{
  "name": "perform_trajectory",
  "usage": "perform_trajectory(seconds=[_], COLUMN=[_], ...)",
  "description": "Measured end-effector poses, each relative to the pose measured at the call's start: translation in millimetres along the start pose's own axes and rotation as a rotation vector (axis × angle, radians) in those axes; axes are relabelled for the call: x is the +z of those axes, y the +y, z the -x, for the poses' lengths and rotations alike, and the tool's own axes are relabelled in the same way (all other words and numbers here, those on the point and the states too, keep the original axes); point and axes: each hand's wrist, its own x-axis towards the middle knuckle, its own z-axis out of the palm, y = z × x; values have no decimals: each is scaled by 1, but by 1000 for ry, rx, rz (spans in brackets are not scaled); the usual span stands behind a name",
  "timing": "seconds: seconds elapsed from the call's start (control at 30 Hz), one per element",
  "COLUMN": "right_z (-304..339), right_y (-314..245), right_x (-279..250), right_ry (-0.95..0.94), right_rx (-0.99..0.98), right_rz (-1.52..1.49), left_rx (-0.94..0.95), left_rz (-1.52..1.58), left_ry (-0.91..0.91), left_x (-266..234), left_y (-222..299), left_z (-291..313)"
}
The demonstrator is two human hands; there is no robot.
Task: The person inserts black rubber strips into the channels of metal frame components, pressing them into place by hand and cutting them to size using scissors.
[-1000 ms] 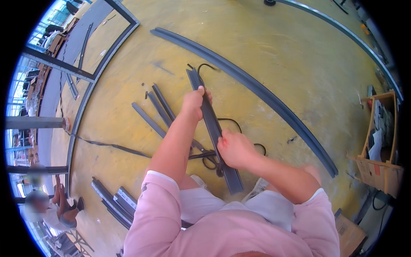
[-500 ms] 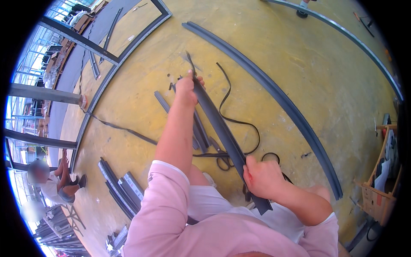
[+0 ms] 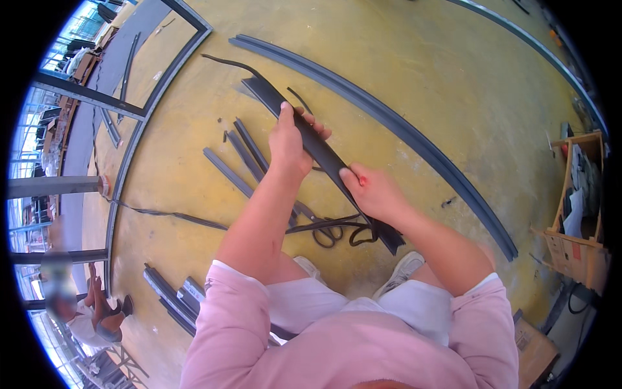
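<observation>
Plainly, the dark profile (image 3: pixel 327 157) lies right within the fingers of both hands, held in front of the person's shins above the yellow floor (image 3: pixel 427 71). Its long axis slants from far left to near right, with the left hand (image 3: pixel 289 144) nearer the far end and the right hand (image 3: pixel 377 194) nearer the close end. The left fingers are curled around the far edge, thumb laid along the top; the right hand is closed about the profile lower down, thumb on it, though how its fingertips meet underneath cannot be told. The far end points forward and left, where a black strip (image 3: pixel 227 61) sticks out past it; the near end points back toward the right shoe (image 3: pixel 403 271). Scissors (image 3: pixel 311 216) lie left of that lower stretch, short profiles (image 3: pixel 227 171) farther left, and one long profile (image 3: pixel 389 118) rests beyond the hands, slanting broadly the same way.
</observation>
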Motion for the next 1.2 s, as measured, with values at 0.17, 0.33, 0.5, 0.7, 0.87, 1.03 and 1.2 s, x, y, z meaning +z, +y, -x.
perform_trajectory(seconds=[0.17,0.33,0.5,0.7,0.87,1.03,1.2], right_z=[0,5,15,31,43,31,30], right_y=[-9,3,12,22,21,8,-1], right_x=[0,14,15,1,-5,0,7], right_ry=[-9,44,24,-60,-35,-61,-118], right_rx=[-51,-159,-172,-1,-108,-152,-96], right_rz=[127,86,36,-101,-140,-301,-216], left_rx=[164,255,333,367,329,266,272], left_rz=[26,47,143,217,236,172,187], left_ry=[93,216,193,292,222,105,22], left_x=[-2,-31,-69,-88,-88,-52,-33], left_y=[37,70,109,139,130,106,77], left_z=[3,-10,-28,-27,-32,-19,-20])
